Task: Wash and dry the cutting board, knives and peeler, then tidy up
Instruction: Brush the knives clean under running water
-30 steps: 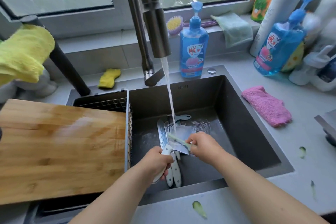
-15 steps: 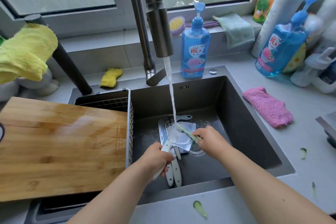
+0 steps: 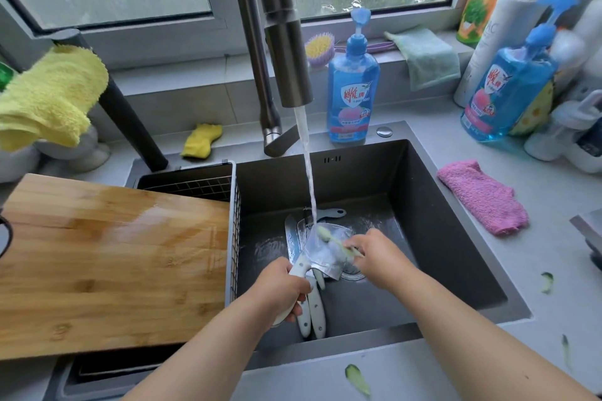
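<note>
The left hand (image 3: 280, 290) grips the cleaver's (image 3: 322, 254) white handle under the running water (image 3: 308, 172), over the sink (image 3: 456, 238); the right hand (image 3: 378, 257) pinches a small green brush (image 3: 332, 239) on the blade. Wet grip could slip, bringing fingers onto the edge.

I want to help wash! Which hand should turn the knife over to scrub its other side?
Probably the left hand. It already grips the knife by its white handle under the water. The right hand is busy holding the small brush.
</note>
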`<action>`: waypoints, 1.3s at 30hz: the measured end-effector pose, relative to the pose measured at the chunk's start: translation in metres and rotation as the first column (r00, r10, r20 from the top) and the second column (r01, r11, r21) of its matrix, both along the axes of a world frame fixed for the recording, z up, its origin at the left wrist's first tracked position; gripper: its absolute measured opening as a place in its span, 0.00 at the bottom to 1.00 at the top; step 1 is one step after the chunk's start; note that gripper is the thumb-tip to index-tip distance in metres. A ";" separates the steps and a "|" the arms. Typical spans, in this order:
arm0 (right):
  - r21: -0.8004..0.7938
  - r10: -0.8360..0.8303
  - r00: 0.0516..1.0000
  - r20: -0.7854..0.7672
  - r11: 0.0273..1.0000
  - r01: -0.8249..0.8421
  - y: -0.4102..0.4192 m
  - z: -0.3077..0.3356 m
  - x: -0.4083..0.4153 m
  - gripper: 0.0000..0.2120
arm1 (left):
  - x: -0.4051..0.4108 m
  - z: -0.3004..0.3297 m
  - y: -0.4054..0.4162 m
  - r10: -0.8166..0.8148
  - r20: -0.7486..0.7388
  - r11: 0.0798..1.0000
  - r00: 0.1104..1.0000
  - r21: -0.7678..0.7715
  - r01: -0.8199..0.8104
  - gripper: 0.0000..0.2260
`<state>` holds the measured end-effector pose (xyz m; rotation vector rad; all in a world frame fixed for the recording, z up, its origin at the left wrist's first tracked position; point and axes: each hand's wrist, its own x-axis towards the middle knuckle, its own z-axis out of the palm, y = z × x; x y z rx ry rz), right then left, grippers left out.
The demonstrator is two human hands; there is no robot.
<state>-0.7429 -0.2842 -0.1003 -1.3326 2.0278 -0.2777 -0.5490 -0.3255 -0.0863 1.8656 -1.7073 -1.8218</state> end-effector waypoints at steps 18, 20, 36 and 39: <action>-0.066 -0.077 0.997 0.001 0.995 0.077 0.001 -0.001 0.000 0.16 | -0.001 0.001 0.004 0.061 -0.009 0.998 0.998 -0.034 -0.061 0.08; -0.022 -0.020 0.993 0.120 0.999 0.023 0.003 0.001 0.004 0.18 | 0.000 -0.003 0.003 0.073 -0.003 0.997 0.997 -0.035 -0.074 0.08; -0.294 -0.309 0.941 0.140 0.894 0.338 0.028 -0.003 -0.015 0.12 | 0.003 -0.010 -0.004 0.467 -0.235 0.732 0.852 0.644 -0.224 0.11; -0.236 -0.217 0.942 0.254 0.931 0.278 0.035 -0.002 0.006 0.13 | 0.007 -0.011 -0.008 0.642 -0.281 0.510 0.714 0.851 -0.123 0.13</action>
